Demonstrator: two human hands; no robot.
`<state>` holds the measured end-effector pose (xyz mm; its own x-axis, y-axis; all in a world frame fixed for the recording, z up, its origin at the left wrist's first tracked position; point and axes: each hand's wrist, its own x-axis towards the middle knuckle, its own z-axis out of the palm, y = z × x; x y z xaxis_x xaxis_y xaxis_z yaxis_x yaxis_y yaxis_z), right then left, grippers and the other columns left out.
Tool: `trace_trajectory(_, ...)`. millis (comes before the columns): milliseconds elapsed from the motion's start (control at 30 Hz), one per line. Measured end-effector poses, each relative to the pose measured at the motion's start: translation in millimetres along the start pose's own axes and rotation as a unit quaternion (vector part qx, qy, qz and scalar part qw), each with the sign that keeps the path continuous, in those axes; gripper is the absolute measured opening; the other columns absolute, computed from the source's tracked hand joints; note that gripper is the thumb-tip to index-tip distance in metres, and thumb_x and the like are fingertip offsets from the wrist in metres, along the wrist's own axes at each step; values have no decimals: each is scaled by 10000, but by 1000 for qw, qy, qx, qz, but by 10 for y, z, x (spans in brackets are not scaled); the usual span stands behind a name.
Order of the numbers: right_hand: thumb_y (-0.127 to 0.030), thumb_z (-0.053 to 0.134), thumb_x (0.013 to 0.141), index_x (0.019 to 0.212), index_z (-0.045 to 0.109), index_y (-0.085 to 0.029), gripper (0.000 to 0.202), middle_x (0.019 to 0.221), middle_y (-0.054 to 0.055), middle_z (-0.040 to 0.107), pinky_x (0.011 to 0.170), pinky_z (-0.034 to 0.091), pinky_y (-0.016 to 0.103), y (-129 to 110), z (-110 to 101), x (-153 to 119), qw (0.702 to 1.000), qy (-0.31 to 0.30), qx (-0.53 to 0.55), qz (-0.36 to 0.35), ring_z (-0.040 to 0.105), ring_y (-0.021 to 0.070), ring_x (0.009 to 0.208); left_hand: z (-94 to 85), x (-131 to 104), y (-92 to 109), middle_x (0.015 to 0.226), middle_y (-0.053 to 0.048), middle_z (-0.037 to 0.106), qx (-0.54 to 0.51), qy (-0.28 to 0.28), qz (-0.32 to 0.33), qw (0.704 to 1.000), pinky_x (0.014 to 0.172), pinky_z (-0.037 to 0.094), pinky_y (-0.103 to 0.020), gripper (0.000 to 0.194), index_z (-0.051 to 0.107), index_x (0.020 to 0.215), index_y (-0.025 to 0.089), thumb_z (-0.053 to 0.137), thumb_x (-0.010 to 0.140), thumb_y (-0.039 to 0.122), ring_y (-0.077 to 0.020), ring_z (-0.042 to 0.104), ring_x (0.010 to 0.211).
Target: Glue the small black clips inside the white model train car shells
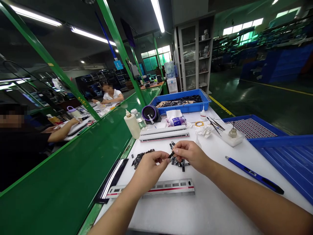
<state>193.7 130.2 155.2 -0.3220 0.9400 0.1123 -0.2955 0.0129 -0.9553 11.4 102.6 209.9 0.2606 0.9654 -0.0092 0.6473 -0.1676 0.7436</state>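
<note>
Between the fingertips of my left hand (153,168) and my right hand (189,153) is a small black part (171,155), pinched from both sides above the white table. Just beneath it lies a loose pile of small dark parts (181,163), partly covered by my hands. A second heap of black pieces (141,158) rests left of that, behind my left hand. Nearer to me, a white model train car body (168,186) with a red stripe and window openings lies lengthwise, its left part crossed by my left forearm.
Behind my hands lie more train car bodies (166,134). A glue bottle (132,124), tissue pack (176,119), tape roll (199,124) and tweezers (214,125) stand around. A blue pen-like tool (254,174) is at right. Blue bins (181,107) border the table; co-workers sit beyond the green partition (73,163).
</note>
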Motion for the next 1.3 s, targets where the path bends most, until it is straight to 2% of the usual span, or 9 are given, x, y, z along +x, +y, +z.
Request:
trace_trajectory(333,-292,818,610,677,606,-135,272,516,-21,537,501,308,210,22,-32,6,961,-106,211,143,428,57,462,27,-66,-28,807,-3,674,18,-8,161,987,710,415,-273,131,724,858,230,603,894,262,-157,576,788)
trace_trajectory(467,-341,803,607,662,594,-140,295,490,-35,488,501,276,222,59,4,-8,962,-125,206,131,381,60,457,63,-106,-15,783,-5,662,10,1,204,979,705,416,-277,144,705,842,224,584,905,272,-158,572,772)
trace_trajectory(567,-325,724,717,698,594,-163,209,557,-36,503,531,294,234,-37,-10,-43,997,-62,34,-4,407,78,518,81,-111,-38,792,-11,670,69,38,123,989,697,418,-301,183,690,812,217,552,908,289,-176,581,762)
trace_trajectory(633,-274,652,779,720,613,-168,128,608,-25,536,543,316,236,-152,-51,-79,986,-24,-147,-74,437,90,559,86,-92,-101,826,-25,692,130,54,65,988,731,424,-329,179,697,816,216,548,891,283,-205,599,798)
trace_trajectory(767,-187,611,753,684,664,-188,87,625,-2,626,507,338,240,-307,-179,-139,921,-100,-376,-11,506,117,553,68,-63,-282,899,-49,702,119,82,-9,989,789,430,-367,217,721,951,217,556,874,336,-244,613,860)
trace_trajectory(900,-21,623,561,452,615,-196,206,496,6,614,455,298,255,-225,-269,-134,854,-169,-489,48,470,112,431,26,-103,-331,793,-10,620,-127,44,-37,990,733,426,-321,421,644,1190,211,638,844,452,-187,557,757)
trace_trajectory(1033,-48,608,616,545,661,-194,171,560,17,639,486,334,245,-173,-242,-91,874,-107,-475,6,499,115,497,18,-138,-192,827,-23,653,-344,6,-50,938,769,429,-298,310,643,994,204,737,795,423,-169,569,814)
trace_trajectory(1167,-228,614,777,866,692,-171,131,748,47,705,521,454,248,-178,-145,-74,976,-69,-203,-21,642,159,637,89,-78,-50,1032,-24,661,-444,22,-49,894,808,448,-270,281,589,823,194,800,752,365,-133,574,875)
trace_trajectory(1300,-303,727,765,922,689,-142,227,793,71,716,545,534,267,-124,-31,-93,997,-55,-41,-38,700,191,717,181,-1,-21,780,35,571,-448,90,-46,888,696,417,-225,334,593,815,183,821,712,404,-78,489,679)
